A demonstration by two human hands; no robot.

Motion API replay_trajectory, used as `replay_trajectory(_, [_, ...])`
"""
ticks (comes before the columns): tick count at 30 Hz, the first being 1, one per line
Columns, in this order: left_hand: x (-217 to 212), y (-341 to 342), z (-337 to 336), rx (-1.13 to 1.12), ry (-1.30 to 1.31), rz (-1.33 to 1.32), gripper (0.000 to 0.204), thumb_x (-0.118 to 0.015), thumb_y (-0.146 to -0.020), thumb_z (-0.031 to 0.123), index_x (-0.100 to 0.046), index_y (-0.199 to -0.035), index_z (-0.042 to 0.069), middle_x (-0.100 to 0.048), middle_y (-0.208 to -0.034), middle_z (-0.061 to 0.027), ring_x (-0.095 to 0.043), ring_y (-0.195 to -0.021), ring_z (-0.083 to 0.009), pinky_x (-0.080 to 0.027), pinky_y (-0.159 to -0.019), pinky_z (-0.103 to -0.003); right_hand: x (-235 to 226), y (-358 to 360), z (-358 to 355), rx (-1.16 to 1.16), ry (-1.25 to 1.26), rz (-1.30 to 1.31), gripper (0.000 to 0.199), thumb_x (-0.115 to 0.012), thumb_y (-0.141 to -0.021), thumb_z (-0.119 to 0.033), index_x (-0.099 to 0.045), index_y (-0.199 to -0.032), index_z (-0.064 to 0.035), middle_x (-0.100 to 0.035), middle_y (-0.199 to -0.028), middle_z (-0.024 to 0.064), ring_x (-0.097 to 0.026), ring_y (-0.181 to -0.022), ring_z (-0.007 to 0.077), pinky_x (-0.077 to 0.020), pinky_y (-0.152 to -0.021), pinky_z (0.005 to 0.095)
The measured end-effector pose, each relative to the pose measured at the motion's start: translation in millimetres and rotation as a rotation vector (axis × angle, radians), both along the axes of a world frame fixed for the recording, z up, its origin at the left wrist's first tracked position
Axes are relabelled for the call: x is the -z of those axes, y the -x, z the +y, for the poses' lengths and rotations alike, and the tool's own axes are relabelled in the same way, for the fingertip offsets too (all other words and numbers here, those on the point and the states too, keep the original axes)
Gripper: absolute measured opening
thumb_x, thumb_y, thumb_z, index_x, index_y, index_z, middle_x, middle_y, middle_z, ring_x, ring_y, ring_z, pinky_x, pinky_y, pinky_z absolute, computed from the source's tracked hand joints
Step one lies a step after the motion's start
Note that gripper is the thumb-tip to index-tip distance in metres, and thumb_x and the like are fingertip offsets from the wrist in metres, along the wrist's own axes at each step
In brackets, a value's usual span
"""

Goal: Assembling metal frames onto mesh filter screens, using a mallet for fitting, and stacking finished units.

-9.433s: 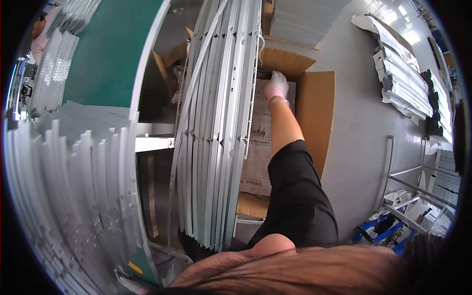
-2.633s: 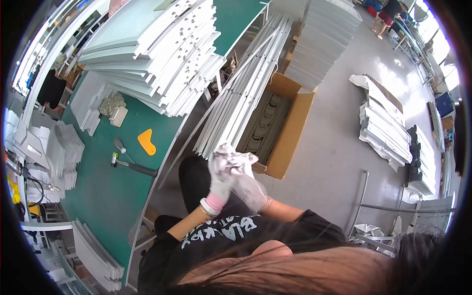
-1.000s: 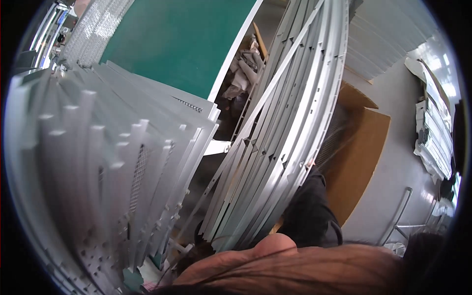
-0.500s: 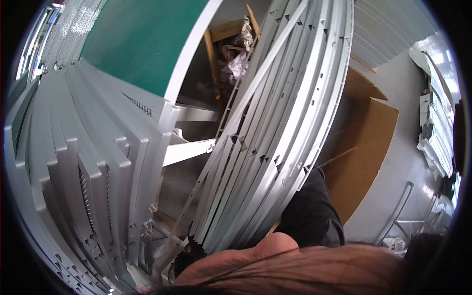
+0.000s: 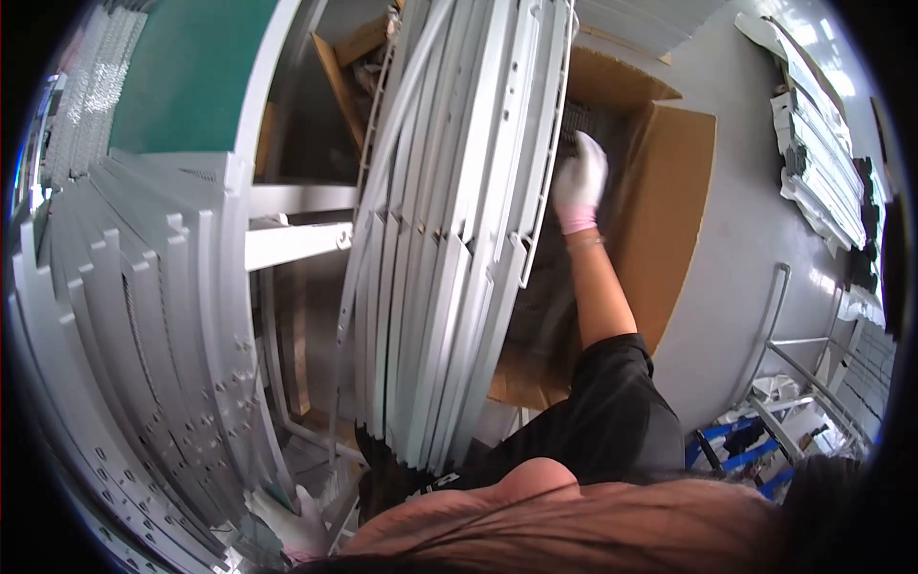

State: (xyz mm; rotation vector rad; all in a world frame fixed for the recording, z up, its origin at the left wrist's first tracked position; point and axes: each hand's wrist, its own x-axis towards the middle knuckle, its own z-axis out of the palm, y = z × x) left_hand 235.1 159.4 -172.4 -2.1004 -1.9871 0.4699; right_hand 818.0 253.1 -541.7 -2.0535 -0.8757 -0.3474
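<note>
My right hand (image 5: 582, 182), in a white glove with a pink cuff, reaches over an open cardboard box (image 5: 666, 206). Its slightly blurred fingers bend toward dark, mesh-like contents (image 5: 577, 120); whether they hold any is hidden. Just left of it stands a dense bundle of long white metal profiles (image 5: 449, 230), not visibly touched by the hand. At the lower left my gloved left hand (image 5: 298, 524) is beside the ends of grey metal panels (image 5: 182, 306). Its thumb and fingers close around a dark green edge whose kind I cannot make out.
A green board with a white edge (image 5: 191, 77) stands beyond the grey panels. White bars (image 5: 298, 246) bridge the gap toward the profiles. On the right are wrapped long pieces (image 5: 813, 143), a metal tube frame (image 5: 770, 330) and blue-and-white parts (image 5: 746, 445) on the grey floor.
My right hand and forearm have come into view over the box. The left hand shows more clearly at the lower left. The view has shifted, so the profiles and box sit further left.
</note>
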Motion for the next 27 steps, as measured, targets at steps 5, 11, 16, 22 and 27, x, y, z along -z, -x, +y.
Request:
replay_trajectory(5, [-2, -24, 17, 0.039, 0.022, -0.049, 0.070, -0.067, -0.086, 0.014, -0.031, -0.139, -0.012, -0.028, -0.144, -0.0394, -0.029, -0.135, -0.0538, -0.028, -0.111, -0.053, 22, 42, -82, 0.207, -0.144, 0.540, 0.035, -0.056, -0.089, 0.001, -0.056, -0.123, 0.0046, -0.062, -0.115, 0.0170, -0.062, -0.105, 0.0275, -0.0482, -0.095, 0.0347])
replay_trajectory(11, [-8, -61, 30, 0.110, 0.031, -0.200, 0.074, -0.065, -0.086, 0.016, -0.027, -0.143, -0.011, -0.034, -0.140, -0.0368, -0.030, -0.132, -0.0513, -0.024, -0.111, -0.054, 14, 159, -158, -0.282, 0.757, 0.708, 0.026, -0.058, -0.087, -0.025, -0.069, -0.098, -0.0038, -0.068, -0.100, 0.0212, -0.065, -0.090, 0.0394, -0.0524, -0.083, 0.0455])
replay_trajectory(16, [-17, -80, 35, 0.192, 0.062, -0.219, 0.075, -0.064, -0.085, 0.018, -0.026, -0.144, -0.010, -0.037, -0.135, -0.0350, -0.036, -0.123, -0.0511, -0.026, -0.107, -0.056, 2, 191, -180, -0.357, 1.025, 0.525, 0.033, -0.059, -0.088, -0.035, -0.064, -0.087, -0.0020, -0.065, -0.091, 0.0210, -0.064, -0.088, 0.0380, -0.0523, -0.079, 0.0464])
replay_trajectory(22, [-16, -62, 31, 0.105, 0.089, -0.226, 0.081, -0.063, -0.085, 0.020, -0.021, -0.149, -0.004, -0.028, -0.148, -0.0307, -0.023, -0.137, -0.0503, -0.017, -0.115, -0.055, -33, 160, -166, -0.740, 1.183, 0.616, 0.029, -0.060, -0.088, -0.029, -0.069, -0.098, -0.0038, -0.068, -0.105, 0.0174, -0.066, -0.096, 0.0355, -0.0541, -0.082, 0.0452])
replay_trajectory(27, [-12, -73, 37, 0.299, 0.007, -0.213, 0.074, -0.065, -0.084, 0.020, -0.031, -0.143, -0.007, -0.043, -0.121, -0.0309, -0.040, -0.113, -0.0490, -0.029, -0.102, -0.056, -1, 178, -207, -0.901, 1.537, 0.333, 0.028, -0.057, -0.086, -0.019, -0.071, -0.108, -0.0071, -0.069, -0.109, 0.0150, -0.067, -0.103, 0.0309, -0.0547, -0.084, 0.0445])
